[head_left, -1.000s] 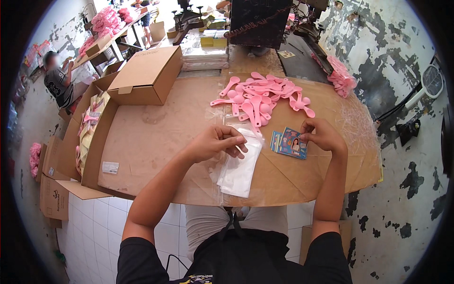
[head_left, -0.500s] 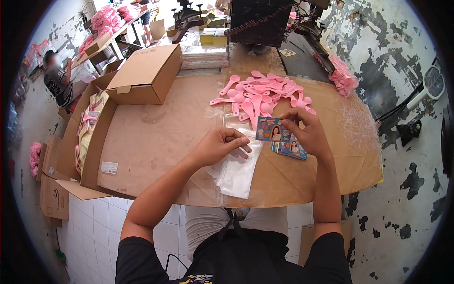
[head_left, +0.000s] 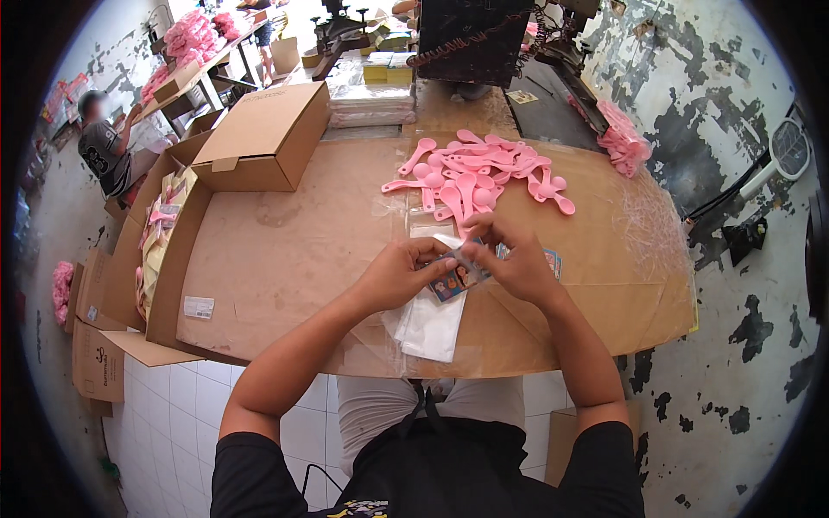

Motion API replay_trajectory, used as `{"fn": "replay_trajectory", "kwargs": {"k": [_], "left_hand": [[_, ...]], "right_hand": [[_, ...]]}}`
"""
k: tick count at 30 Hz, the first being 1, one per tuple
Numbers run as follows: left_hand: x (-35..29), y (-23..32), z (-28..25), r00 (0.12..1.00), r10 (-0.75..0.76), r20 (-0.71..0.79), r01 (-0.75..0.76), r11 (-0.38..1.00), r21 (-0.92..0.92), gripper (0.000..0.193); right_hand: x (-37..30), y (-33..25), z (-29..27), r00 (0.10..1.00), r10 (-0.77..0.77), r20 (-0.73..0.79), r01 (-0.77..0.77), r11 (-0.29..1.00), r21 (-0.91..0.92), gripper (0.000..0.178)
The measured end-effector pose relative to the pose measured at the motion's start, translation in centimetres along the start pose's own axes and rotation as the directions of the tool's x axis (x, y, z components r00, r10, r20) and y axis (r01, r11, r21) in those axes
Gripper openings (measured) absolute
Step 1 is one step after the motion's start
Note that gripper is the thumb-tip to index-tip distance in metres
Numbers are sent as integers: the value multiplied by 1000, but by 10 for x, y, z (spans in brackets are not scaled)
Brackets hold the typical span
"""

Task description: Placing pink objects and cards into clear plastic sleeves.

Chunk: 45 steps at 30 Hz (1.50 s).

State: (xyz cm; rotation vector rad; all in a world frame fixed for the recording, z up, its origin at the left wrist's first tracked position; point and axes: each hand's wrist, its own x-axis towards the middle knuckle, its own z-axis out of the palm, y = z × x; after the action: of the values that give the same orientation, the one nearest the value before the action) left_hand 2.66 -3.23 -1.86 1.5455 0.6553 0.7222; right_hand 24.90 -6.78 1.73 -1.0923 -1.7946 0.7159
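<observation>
A small printed blue card is held tilted above the table, between my two hands. My left hand pinches its left side between thumb and fingers. At its upper right end the thumb and fingers of my right hand are closed on it. Whether a clear bag lies around the card I cannot make out. Below the hands lies a stack of clear plastic bags. The stack of blue cards is mostly hidden behind my right hand. Just beyond my hands lies a heap of pink plastic scoops.
An open carton of packed items stands at the left, beside a closed cardboard box. Stacked plastic packs and a black machine are at the back. A person sits far left. Pink bundles lie back right.
My right hand has brought the card left and down to my left hand, which now grips it too. The card has turned from level to tilted.
</observation>
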Motion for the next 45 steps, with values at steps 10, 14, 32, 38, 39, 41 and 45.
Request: {"fn": "replay_trajectory", "kwargs": {"k": [10,14,32,38,39,41,45], "left_hand": [[2,9,-1,997,-40,-69,37,998,-46,28],[-2,20,0,994,-105,-26,105,994,-21,30],[-3,17,-2,996,-38,-79,31,996,-84,32],[-1,23,-5,992,-105,-74,99,992,-81,26],[-1,24,-4,995,-70,-71,61,991,-119,26],[-4,24,-5,996,-38,-77,26,988,-154,26],[-3,21,-6,996,-31,-82,17,986,-164,26]], "right_hand": [[-1,14,7,997,-49,53,49,999,-9,30],[0,13,8,996,60,-65,-43,972,229,28],[7,100,-109,913,116,-392,-302,838,-455,15],[-8,87,-118,854,141,-500,-485,564,-668,20],[-11,89,-121,847,15,-531,-503,347,-792,22],[-12,76,-123,854,139,-501,-496,507,-705,24],[-3,51,-114,845,256,-470,-473,769,-430,28]]}}
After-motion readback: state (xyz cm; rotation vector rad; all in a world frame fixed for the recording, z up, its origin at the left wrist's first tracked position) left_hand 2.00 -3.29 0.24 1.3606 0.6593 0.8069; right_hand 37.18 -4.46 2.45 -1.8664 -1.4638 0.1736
